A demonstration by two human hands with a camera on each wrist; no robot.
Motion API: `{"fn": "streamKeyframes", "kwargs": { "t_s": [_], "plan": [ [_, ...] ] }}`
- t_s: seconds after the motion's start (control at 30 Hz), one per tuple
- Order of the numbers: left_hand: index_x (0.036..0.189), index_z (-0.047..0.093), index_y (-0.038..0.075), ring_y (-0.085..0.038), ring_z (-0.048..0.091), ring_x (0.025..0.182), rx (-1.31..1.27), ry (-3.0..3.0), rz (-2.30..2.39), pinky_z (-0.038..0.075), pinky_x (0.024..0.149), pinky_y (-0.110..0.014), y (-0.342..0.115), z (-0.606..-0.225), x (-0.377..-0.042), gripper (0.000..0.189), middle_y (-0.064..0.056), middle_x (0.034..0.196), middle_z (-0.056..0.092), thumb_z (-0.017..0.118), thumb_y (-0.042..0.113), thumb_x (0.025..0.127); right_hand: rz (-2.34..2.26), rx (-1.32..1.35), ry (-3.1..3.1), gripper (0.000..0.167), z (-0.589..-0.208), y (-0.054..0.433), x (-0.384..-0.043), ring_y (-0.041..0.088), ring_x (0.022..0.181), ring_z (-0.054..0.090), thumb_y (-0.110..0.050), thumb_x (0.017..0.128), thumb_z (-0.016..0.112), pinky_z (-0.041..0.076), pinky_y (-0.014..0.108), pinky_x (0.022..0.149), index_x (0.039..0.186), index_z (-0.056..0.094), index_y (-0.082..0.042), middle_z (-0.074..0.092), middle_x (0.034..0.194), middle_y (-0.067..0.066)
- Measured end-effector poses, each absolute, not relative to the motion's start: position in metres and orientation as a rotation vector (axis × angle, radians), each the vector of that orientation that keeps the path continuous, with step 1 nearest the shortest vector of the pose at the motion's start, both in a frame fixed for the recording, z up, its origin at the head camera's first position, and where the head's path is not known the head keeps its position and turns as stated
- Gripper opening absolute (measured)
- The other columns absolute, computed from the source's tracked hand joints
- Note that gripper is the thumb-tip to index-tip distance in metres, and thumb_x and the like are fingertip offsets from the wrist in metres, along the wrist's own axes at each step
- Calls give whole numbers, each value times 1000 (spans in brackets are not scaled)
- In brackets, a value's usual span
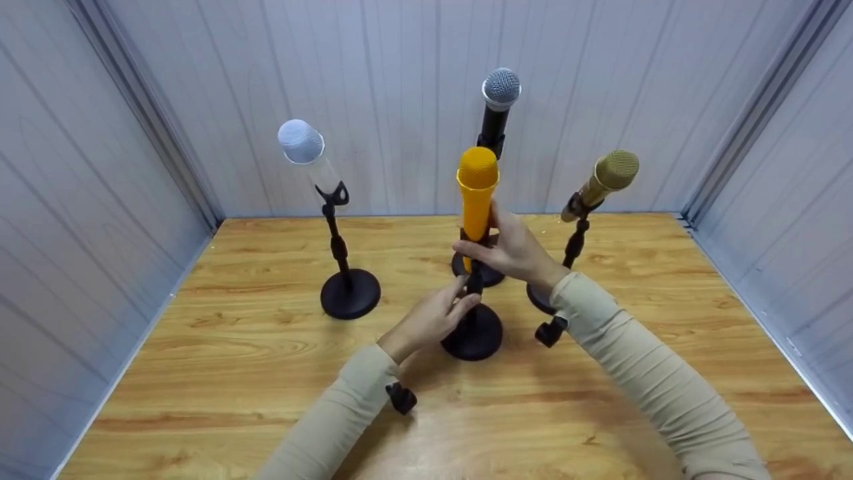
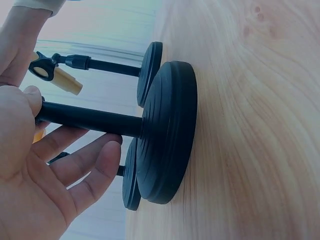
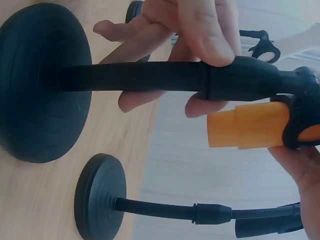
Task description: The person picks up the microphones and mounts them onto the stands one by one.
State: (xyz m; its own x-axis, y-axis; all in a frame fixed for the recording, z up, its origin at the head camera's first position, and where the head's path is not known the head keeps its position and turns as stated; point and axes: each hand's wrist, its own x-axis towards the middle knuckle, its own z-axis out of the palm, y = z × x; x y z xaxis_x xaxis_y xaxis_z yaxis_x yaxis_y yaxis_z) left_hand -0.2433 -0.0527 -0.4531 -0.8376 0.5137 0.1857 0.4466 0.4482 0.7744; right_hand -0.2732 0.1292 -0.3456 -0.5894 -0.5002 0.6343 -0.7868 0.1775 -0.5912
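In the head view an orange microphone (image 1: pixel 478 200) stands nearly upright in the black clip of a short desk stand (image 1: pixel 472 341). My right hand (image 1: pixel 518 250) grips the microphone's lower body at the clip, thumb in front and fingers behind. Below it, my left hand (image 1: pixel 430 321) holds the stand's pole. The right wrist view shows the left thumb and fingertips pinching the pole's thick collar (image 3: pixel 240 77), just under the clip (image 3: pixel 300 117). In the left wrist view the other left fingers lie along the pole (image 2: pixel 95 120), and the round base (image 2: pixel 170 135) rests on the table.
Three more microphones sit on black stands: a white one (image 1: pixel 301 142) at left, a silver-headed black one (image 1: pixel 496 110) behind, and a gold one (image 1: pixel 614 171) at right, close to my right forearm. Pale panel walls (image 1: pixel 400 80) enclose the wooden table (image 1: pixel 266 373).
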Motion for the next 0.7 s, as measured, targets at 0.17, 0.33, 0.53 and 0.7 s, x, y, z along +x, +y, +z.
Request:
{"fn": "streamKeyframes", "kwargs": {
  "t_s": [0.17,0.33,0.53,0.7],
  "plan": [
    [138,50,24,-11,65,97,845,2629,1330,54,86,-37,-52,-452,-242,42,0,107,69,40,50,107,1414,1236,-2157,69,-344,135,-273,30,113,63,5,86,78,61,42,76,144,40,7,55,130,22],
    [135,50,24,-12,65,95,856,2637,1326,53,85,-38,-52,-451,-242,39,0,105,69,40,50,108,1479,1231,-2155,74,-357,138,-287,31,118,57,9,83,79,61,43,78,145,39,6,52,131,21],
    [132,52,22,-15,65,92,850,2604,1372,54,82,-38,-53,-451,-243,37,-4,107,69,42,47,108,1458,1243,-2146,73,-366,141,-297,29,120,57,2,83,82,59,44,83,144,41,2,55,131,17],
    [139,50,20,-18,66,98,844,2570,1396,54,85,-38,-51,-451,-244,43,-6,111,69,43,47,108,1502,1275,-2138,69,-367,145,-298,28,118,58,-2,85,81,58,43,87,143,44,1,56,130,13]
  ]
}}
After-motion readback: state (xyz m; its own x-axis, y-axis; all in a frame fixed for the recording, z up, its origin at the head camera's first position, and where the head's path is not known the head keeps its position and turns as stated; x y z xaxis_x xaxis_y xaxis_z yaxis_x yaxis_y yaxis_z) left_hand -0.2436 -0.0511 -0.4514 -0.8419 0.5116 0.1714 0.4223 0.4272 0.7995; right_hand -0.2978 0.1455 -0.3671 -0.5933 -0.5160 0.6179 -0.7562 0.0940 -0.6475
